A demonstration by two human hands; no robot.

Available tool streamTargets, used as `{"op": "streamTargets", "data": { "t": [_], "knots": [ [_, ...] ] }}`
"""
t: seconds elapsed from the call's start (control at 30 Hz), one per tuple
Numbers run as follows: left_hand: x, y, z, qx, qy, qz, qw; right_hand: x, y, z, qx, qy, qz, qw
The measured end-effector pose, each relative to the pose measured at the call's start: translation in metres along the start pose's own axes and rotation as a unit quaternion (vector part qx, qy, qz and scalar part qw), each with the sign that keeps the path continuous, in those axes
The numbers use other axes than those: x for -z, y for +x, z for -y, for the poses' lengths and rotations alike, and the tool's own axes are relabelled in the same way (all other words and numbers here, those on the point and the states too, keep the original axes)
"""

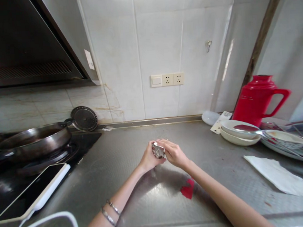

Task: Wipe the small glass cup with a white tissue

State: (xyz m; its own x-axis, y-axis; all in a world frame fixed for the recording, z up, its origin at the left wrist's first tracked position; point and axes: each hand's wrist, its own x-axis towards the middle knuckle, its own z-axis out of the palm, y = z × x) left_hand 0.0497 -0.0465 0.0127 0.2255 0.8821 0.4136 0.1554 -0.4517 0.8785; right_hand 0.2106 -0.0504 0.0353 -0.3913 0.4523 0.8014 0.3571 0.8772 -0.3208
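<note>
Cable (64,214) lower left, foil (159,151) at centre.
Left hand (147,159) curls around the foil; right hand (174,154) bends partly closed against it, probably steadying it over the tabletop (212,164).

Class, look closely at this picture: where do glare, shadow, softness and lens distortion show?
Head view: glare pools on the metal counter between the forearms, beside soft shadows; the range hood sinks into darkness at upper left; the red jug leans, probably wide-angle stretch; fine detail on the silvery object at the left hand is too soft to read.
</note>
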Motion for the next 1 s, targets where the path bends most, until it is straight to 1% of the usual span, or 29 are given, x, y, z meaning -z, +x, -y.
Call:
{"op": "streamTargets", "data": {
  "t": [0.03,0.13,0.17,0.2,0.23,0.27,0.33,0.43,0.47,0.5,0.53,0.57,0.63,0.7,0.77,0.83,0.9,1.0],
  "knots": [
    [0.0,0.0,0.0,0.007,0.002,-0.001,1.0,-0.001,0.0,0.0,-0.027,0.006,-0.012,1.0],
    [0.0,-0.002,0.0,0.032,0.008,0.003,0.999,-0.006,0.001,0.0,-0.151,0.032,-0.044,0.987],
    [0.0,-0.003,0.0,0.036,0.003,0.007,0.999,-0.008,0.0,0.0,-0.182,0.04,-0.05,0.981],
    [0.0,-0.003,0.0,0.038,-0.003,0.01,0.999,-0.009,0.0,0.001,-0.198,0.045,-0.055,0.978],
    [0.0,-0.003,0.0,0.037,-0.009,0.011,0.999,-0.01,-0.001,0.002,-0.197,0.046,-0.057,0.978],
    [0.0,-0.003,-0.001,0.034,-0.013,0.011,0.999,-0.01,-0.002,0.003,-0.181,0.043,-0.058,0.981],
    [-0.001,-0.002,-0.001,0.018,-0.015,0.011,1.0,-0.01,-0.003,0.006,-0.12,0.028,-0.046,0.991],
    [-0.001,0.0,-0.002,-0.015,-0.016,0.005,1.0,-0.007,-0.002,0.011,-0.025,0.013,-0.007,1.0],
    [-0.001,0.0,-0.003,-0.023,-0.016,0.003,1.0,-0.006,-0.001,0.011,-0.009,0.013,0.001,1.0],
    [-0.001,0.001,-0.003,-0.026,-0.015,0.003,1.0,-0.005,0.0,0.011,-0.007,0.015,0.003,1.0],
    [0.0,0.001,-0.003,-0.023,-0.011,0.005,1.0,-0.005,0.001,0.011,-0.021,0.02,-0.004,1.0],
    [0.0,0.0,-0.004,-0.016,-0.005,0.008,1.0,-0.005,0.002,0.01,-0.05,0.026,-0.015,0.998],
    [0.0,-0.001,-0.004,0.007,0.009,0.012,1.0,-0.006,0.005,0.007,-0.134,0.037,-0.04,0.989],
    [0.0,-0.002,-0.004,0.026,0.016,0.008,0.999,-0.008,0.006,0.005,-0.21,0.044,-0.052,0.975],
    [0.0,-0.003,-0.002,0.036,0.014,0.004,0.999,-0.009,0.005,0.005,-0.24,0.046,-0.056,0.968],
    [0.0,-0.002,0.0,0.034,0.014,0.007,0.999,-0.01,0.003,0.007,-0.217,0.04,-0.065,0.973],
    [0.0,-0.001,0.002,0.013,0.021,0.011,1.0,-0.01,0.001,0.01,-0.151,0.031,-0.06,0.986],
    [0.0,0.0,0.002,-0.027,0.028,0.009,0.999,-0.008,-0.001,0.015,-0.041,0.026,-0.02,0.999]
  ]
}}
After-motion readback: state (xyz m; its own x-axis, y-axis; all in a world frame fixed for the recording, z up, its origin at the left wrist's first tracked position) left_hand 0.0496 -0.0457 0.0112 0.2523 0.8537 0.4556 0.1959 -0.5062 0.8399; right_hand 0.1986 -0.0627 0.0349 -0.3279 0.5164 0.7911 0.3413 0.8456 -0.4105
